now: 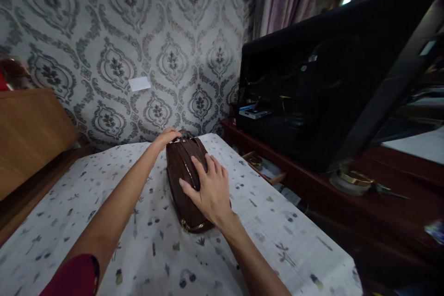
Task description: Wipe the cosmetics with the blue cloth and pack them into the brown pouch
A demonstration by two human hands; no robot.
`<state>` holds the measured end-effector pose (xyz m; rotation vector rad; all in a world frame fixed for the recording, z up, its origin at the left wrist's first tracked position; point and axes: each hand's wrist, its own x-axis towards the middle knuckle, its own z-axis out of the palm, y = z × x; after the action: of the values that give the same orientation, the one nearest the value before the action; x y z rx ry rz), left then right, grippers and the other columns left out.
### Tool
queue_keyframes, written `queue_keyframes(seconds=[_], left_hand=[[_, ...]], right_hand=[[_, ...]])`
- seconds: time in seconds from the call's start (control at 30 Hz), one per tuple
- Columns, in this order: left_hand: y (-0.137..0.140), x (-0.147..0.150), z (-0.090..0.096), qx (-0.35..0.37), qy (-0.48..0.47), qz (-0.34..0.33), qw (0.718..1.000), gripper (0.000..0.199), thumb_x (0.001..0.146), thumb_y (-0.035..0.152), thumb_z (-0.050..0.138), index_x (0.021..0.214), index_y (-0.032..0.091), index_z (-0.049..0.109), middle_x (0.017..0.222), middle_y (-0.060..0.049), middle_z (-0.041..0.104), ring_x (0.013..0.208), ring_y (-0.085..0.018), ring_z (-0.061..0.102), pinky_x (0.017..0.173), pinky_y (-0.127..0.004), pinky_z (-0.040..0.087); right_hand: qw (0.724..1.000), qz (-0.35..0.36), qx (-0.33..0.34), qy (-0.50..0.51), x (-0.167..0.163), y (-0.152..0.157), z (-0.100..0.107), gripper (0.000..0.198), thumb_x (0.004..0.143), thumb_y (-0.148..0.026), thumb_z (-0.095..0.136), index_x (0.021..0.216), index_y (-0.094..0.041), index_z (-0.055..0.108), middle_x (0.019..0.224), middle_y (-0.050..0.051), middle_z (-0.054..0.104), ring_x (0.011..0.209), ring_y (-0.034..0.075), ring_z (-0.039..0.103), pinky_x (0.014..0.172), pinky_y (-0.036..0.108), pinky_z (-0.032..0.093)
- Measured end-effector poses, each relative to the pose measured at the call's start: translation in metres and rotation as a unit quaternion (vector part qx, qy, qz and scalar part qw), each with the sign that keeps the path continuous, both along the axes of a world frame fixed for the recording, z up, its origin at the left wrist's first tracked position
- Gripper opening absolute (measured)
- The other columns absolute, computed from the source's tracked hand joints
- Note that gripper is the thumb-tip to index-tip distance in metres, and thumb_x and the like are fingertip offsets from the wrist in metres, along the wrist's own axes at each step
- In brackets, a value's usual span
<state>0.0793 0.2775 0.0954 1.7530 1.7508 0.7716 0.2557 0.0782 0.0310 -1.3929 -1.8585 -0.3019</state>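
A dark brown leather-like bag point(178, 166) with brass-coloured zips lies on a white patterned sheet point(145, 245). At the bag's far end, my left hand point(169, 135) is closed about the edge beside a small loop handle point(186, 133); part of its fingers is hidden. My right hand point(211, 189) rests on the bag's top and near right side, its fingers spread across the zip line. A zip pull point(184, 225) hangs at the near end. The bag looks shut, and its contents are hidden.
Along the right stands a dark red cabinet point(319, 203) carrying a large black television point(298, 74). Its small drawer point(274, 175) is pulled out beside the sheet. A wooden box-like piece point(31, 134) stands at left, and a patterned wall point(173, 55) closes the back.
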Motion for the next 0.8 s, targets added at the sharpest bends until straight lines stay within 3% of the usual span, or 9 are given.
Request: queue_keyframes(seconds=[0.1, 0.23, 0.57, 0.8], left_hand=[[0.011, 0.016, 0.010, -0.021, 0.050, -0.030, 0.998, 0.038, 0.095, 0.038, 0.063, 0.126, 0.016, 0.060, 0.127, -0.009, 0.062, 0.108, -0.025, 0.064, 0.091, -0.045, 0.057], [0.021, 0.038, 0.010, -0.020, 0.097, -0.055, 0.994, 0.037, 0.095, 0.038, 0.063, 0.125, 0.016, 0.061, 0.127, -0.009, 0.063, 0.108, -0.025, 0.064, 0.090, -0.045, 0.057], [0.016, 0.045, 0.001, 0.071, 0.161, 0.048, 0.983, 0.036, 0.095, 0.037, 0.063, 0.126, 0.019, 0.060, 0.128, -0.010, 0.062, 0.110, -0.024, 0.064, 0.092, -0.045, 0.056], [0.018, 0.041, -0.003, 0.127, 0.090, 0.061, 0.986, 0.036, 0.095, 0.037, 0.063, 0.126, 0.018, 0.060, 0.128, -0.010, 0.062, 0.110, -0.024, 0.064, 0.092, -0.045, 0.056]], right_hand=[[1.000, 0.001, -0.001, 0.003, 0.000, -0.001, 0.001, 0.066, 0.088, -0.062, 0.062, 0.139, -0.020, 0.059, 0.142, 0.021, 0.055, 0.132, 0.039, 0.049, 0.106, 0.054, 0.042], [1.000, 0.004, -0.008, 0.010, 0.001, -0.002, 0.002, 0.067, 0.087, -0.063, 0.063, 0.138, -0.020, 0.061, 0.142, 0.023, 0.055, 0.132, 0.040, 0.049, 0.105, 0.055, 0.043], [0.998, 0.019, -0.030, 0.046, 0.000, -0.003, 0.006, 0.061, 0.087, -0.059, 0.064, 0.135, -0.020, 0.064, 0.147, 0.023, 0.052, 0.142, 0.040, 0.043, 0.112, 0.058, 0.036], [0.999, 0.018, -0.022, 0.042, -0.001, -0.005, 0.007, 0.058, 0.088, -0.058, 0.064, 0.132, -0.020, 0.065, 0.145, 0.023, 0.055, 0.145, 0.037, 0.040, 0.115, 0.060, 0.031]])
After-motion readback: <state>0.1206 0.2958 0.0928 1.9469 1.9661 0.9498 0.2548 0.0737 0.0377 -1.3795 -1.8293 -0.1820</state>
